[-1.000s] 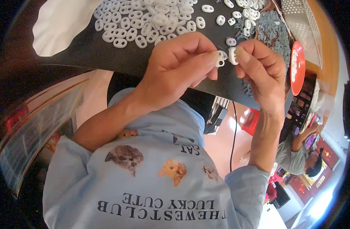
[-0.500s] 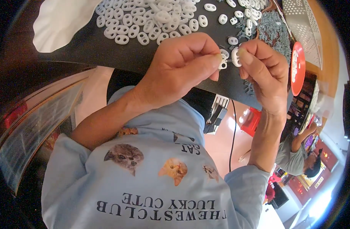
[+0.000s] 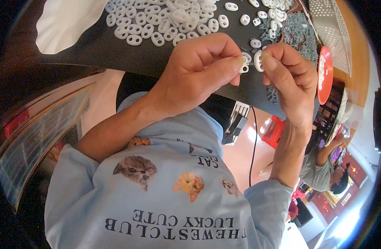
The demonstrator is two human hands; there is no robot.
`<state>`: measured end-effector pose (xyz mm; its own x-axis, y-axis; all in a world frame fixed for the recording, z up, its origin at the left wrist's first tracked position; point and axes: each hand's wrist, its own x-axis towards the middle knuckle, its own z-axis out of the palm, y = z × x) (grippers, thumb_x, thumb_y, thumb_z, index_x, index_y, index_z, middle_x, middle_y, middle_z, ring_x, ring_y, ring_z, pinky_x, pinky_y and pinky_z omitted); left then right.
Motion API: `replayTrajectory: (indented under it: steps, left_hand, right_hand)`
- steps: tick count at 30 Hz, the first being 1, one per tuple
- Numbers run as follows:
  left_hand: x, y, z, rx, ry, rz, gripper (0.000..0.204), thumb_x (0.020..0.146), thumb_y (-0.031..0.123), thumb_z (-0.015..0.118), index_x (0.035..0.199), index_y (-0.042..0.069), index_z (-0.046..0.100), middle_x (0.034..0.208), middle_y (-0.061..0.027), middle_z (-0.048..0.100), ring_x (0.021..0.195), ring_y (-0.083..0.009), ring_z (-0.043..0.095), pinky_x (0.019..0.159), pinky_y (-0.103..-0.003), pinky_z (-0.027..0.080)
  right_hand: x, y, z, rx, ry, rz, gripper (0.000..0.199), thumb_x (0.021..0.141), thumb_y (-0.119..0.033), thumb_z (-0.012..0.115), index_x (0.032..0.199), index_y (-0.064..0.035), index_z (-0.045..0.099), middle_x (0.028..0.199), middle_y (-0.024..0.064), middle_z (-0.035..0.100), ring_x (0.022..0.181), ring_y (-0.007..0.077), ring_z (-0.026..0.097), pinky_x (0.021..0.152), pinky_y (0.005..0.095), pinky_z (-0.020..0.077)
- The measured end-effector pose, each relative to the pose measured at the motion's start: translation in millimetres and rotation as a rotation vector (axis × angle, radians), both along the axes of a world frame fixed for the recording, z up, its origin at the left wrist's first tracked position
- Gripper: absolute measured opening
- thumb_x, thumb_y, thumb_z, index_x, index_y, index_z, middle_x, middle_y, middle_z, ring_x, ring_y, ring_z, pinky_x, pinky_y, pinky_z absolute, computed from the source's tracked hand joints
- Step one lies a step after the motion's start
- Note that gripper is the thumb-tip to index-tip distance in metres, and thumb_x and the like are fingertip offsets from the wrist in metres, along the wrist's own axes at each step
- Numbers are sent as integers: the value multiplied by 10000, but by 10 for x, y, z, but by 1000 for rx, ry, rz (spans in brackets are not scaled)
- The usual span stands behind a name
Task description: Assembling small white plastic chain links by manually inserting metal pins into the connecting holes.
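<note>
My left hand [image 3: 201, 72] pinches a small white plastic cord-lock plunger [image 3: 244, 68] between thumb and forefinger. A thin metal spring [image 3: 251, 64] sticks out from it to the right. Facing it, my right hand [image 3: 288, 76] is closed on a white oval two-hole cord-lock shell [image 3: 258, 61], gripped by thumb and fingers. The spring spans the short gap between the two parts; whether its tip sits inside the shell cannot be made out. Beyond my hands lies a heap of white oval two-hole shells [image 3: 157, 20] on the dark table [image 3: 95, 52].
Grey springs [image 3: 298, 37] lie piled at the right, with small white plungers [image 3: 277, 15] next to them. A red dish [image 3: 324, 74] and a perforated white basket [image 3: 331, 33] stand at the right edge. A white wavy-edged tray [image 3: 63, 27] is far left. Another person [image 3: 323, 170] sits at the right.
Both hands keep their pinches on the two cord-lock parts. The right hand has shifted very slightly to the right, and the view has moved a little.
</note>
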<state>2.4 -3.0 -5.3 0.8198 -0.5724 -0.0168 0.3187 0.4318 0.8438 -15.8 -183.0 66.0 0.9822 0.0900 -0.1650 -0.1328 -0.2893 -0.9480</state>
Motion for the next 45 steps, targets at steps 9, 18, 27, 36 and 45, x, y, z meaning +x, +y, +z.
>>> replayTrajectory:
  steps: [9,18,27,36,45]
  left_hand:
    - [-5,-15,-20,-17,-62,36,154,947,139,511,923,2,577,726,-57,595,542,-47,437,471,-191,339]
    - [5,-16,-10,14,-85,24,161,952,157,519,924,7,570,724,-44,587,539,-43,434,468,-189,339]
    - [5,-30,-22,-11,-95,53,172,957,171,519,933,9,573,717,-33,583,533,-39,432,461,-186,337]
    - [36,21,11,18,2,-15,181,933,155,530,880,3,612,664,-34,589,498,-77,509,442,-213,388]
    - [44,-3,88,108,-29,-58,190,928,171,523,847,18,601,644,10,548,519,-47,478,461,-200,369]
  right_hand:
    - [-15,52,-9,6,2,-20,125,893,-106,613,840,8,616,677,-41,543,614,24,442,535,196,341]
    - [-13,50,-25,-10,42,27,144,892,-119,601,908,23,613,729,-15,548,625,46,463,567,191,348]
    - [-48,124,-56,-137,-119,-3,142,893,-136,634,869,4,627,661,-28,535,598,38,452,511,213,357]
    - [-33,65,-57,-607,-505,244,273,746,-117,773,925,26,625,741,31,565,596,101,483,541,222,392]
    - [-74,22,-63,-641,-656,325,277,719,-113,770,918,9,620,713,73,562,580,174,542,517,284,432]
